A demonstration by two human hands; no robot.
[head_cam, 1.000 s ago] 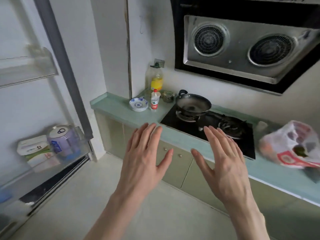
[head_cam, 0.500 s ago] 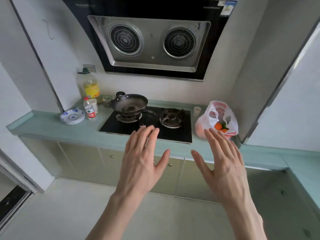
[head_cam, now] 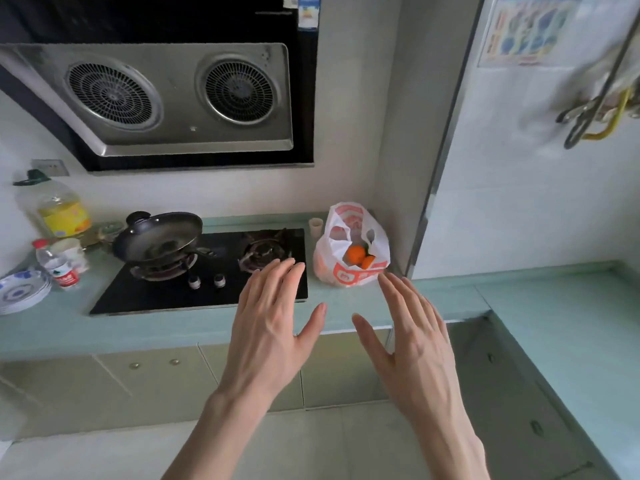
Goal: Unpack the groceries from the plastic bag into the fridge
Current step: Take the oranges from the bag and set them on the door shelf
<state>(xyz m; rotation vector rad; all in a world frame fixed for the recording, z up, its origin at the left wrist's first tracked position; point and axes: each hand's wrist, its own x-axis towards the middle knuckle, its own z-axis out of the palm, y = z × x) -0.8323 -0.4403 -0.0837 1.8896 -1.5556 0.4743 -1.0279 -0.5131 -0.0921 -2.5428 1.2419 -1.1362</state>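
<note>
A white and orange plastic bag point(head_cam: 349, 271) stands on the green counter point(head_cam: 173, 332), right of the black gas hob point(head_cam: 207, 289). Through its open top I see oranges point(head_cam: 356, 254). My left hand point(head_cam: 273, 327) hovers open, palm down, over the hob's front right corner. My right hand point(head_cam: 419, 341) hovers open just in front of the bag, fingertips a little short of it. Neither hand holds anything. The fridge is out of view.
A black wok point(head_cam: 161, 235) sits on the left burner. An oil jug point(head_cam: 57, 209), a water bottle point(head_cam: 57, 266) and stacked plates point(head_cam: 20, 292) stand at the left. A small cup point(head_cam: 316, 226) is behind the bag. The range hood point(head_cam: 166, 98) hangs overhead. The counter turns the corner at right.
My view has swung right, away from the open fridge door, and closer to the counter. The bag now sits centred ahead. Both hands stay open and have neared the bag.
</note>
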